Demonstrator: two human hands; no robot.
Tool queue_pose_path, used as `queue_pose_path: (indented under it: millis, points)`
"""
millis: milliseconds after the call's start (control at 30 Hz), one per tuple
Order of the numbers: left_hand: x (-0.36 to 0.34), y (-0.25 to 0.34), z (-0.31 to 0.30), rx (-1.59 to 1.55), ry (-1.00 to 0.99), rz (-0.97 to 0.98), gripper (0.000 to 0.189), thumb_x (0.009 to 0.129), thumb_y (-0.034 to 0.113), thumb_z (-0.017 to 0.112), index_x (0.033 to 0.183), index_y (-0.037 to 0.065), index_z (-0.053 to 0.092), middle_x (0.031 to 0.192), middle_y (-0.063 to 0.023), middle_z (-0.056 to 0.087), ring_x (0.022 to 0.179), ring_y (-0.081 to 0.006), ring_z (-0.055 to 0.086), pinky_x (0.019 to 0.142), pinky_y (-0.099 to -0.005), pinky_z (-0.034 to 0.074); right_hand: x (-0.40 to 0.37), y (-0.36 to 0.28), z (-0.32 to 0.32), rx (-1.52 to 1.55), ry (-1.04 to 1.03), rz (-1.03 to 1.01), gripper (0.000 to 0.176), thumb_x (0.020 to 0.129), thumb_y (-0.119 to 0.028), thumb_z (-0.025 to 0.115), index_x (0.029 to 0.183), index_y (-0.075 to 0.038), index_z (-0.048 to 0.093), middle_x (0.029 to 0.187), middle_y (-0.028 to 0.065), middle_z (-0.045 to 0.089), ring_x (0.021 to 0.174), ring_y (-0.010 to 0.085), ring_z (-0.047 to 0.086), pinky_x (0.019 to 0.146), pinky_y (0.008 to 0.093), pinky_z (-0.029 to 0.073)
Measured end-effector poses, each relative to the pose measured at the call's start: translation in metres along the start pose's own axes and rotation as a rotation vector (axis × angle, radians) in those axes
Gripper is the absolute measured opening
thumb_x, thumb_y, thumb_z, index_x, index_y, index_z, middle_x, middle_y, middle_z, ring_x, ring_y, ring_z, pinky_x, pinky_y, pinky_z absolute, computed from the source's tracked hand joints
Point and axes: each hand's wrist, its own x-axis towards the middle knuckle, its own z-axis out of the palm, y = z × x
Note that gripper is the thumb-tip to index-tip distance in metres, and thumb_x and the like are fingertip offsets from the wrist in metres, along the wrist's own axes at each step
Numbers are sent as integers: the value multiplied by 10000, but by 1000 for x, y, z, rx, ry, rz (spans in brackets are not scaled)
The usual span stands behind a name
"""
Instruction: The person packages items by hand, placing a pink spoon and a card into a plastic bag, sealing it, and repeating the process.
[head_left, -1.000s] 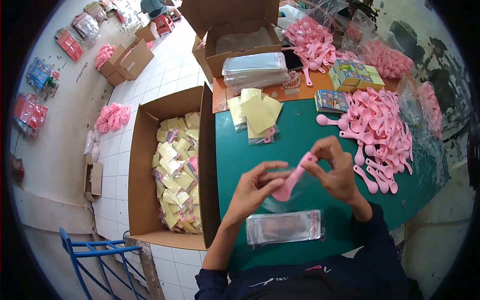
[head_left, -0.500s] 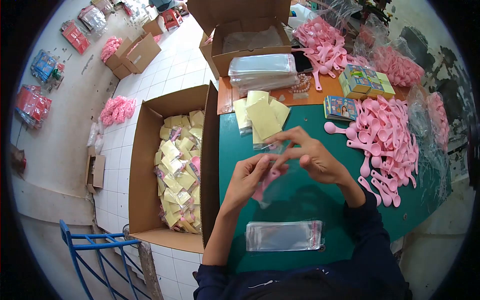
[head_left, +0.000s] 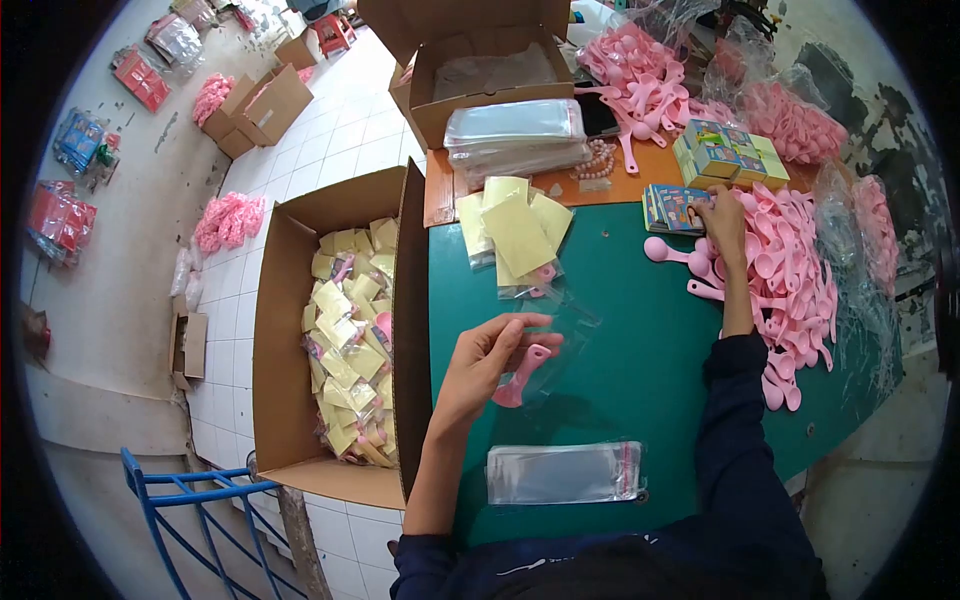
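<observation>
Over the green table, my left hand [head_left: 485, 362] grips a clear plastic bag [head_left: 572, 345] between thumb and fingers. A pink measuring spoon [head_left: 522, 378] lies inside the bag, its handle angled up to the right. At the back right, my right hand [head_left: 722, 222] has its fingers closed at the right edge of a small stack of printed cards [head_left: 672, 208]. Pink spoons [head_left: 785, 255] are heaped just beside that hand. A flat pile of clear bags [head_left: 565, 472] rests near my body. Several packed bags with pale yellow cards [head_left: 515, 232] overlap beyond my left hand.
To the left stands a deep cardboard box [head_left: 330, 480] holding many packed bags. An open carton [head_left: 490, 115] and stacked clear bags [head_left: 515, 125] sit at the back. Bundled card packs [head_left: 725, 155] and more bagged spoons lie back right. A blue metal frame [head_left: 190, 490] stands lower left.
My right hand has left the bag and moved right and back to the card stack. My left hand still holds the bag with the spoon. The view has shifted slightly.
</observation>
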Motion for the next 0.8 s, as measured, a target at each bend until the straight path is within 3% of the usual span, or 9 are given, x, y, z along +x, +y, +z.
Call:
queue_pose_path:
  millis: [133,233,333,433,533,567,667,700,800]
  points:
    - [-1,1,1,12,-36,6,346,989,255,421,1131,-19,579,992,-158,661,871,-177,651,779,-273,524,0,-2,0,-108,121,-127,267,753,-121,670,961,10,566,850,199,625,792,365,611,697,423,472]
    - [-3,4,0,59,-55,-34,344,990,253,422,1126,-17,586,987,-156,662,859,-163,645,768,-258,519,-5,-32,-35,126,-64,-185,212,795,-91,638,961,-9,535,854,161,633,777,275,628,664,358,475]
    - [-2,0,-1,61,-62,-28,341,990,249,419,1125,-14,589,982,-151,663,856,-156,641,762,-250,514,-31,-89,-76,584,-444,-237,158,841,-81,606,954,-22,512,834,114,630,740,153,610,588,282,461]
    - [-3,-1,-1,72,-64,-31,336,989,246,424,1120,-16,590,976,-145,664,856,-154,640,759,-244,511,-70,-146,-105,721,-611,-222,108,869,-57,579,944,-37,503,829,82,628,717,75,577,516,220,425]
    - [-3,0,0,52,-68,-22,326,986,238,433,1103,-20,593,962,-136,667,843,-144,639,747,-231,507,-87,-171,-116,621,-728,-243,99,874,-36,572,943,-32,500,824,80,633,694,63,573,467,202,397]
    - [-5,0,1,62,-64,-38,321,986,234,435,1096,-22,595,959,-134,668,840,-139,638,740,-227,506,-92,-178,-119,596,-754,-229,127,855,-45,594,930,-20,496,781,81,617,684,117,592,508,251,420]
    - [-5,2,2,101,-76,-60,310,983,223,442,1075,-27,599,949,-128,671,831,-124,637,716,-215,502,-97,-172,-112,433,-639,-656,152,830,-50,610,917,-7,494,753,98,589,670,199,588,572,305,435]
    - [-4,-1,0,120,-90,-64,308,983,223,445,1069,-28,601,945,-125,671,827,-120,637,706,-212,501,-100,-179,-119,445,-688,-592,166,806,-50,620,915,-6,503,758,111,570,680,256,566,625,336,433]
    - [-8,2,3,109,-130,-33,308,981,225,450,1052,-32,605,919,-107,670,820,-106,632,681,-204,493,-103,-178,-123,411,-678,-609,151,803,-47,622,903,-7,515,777,108,576,671,238,554,617,320,433]
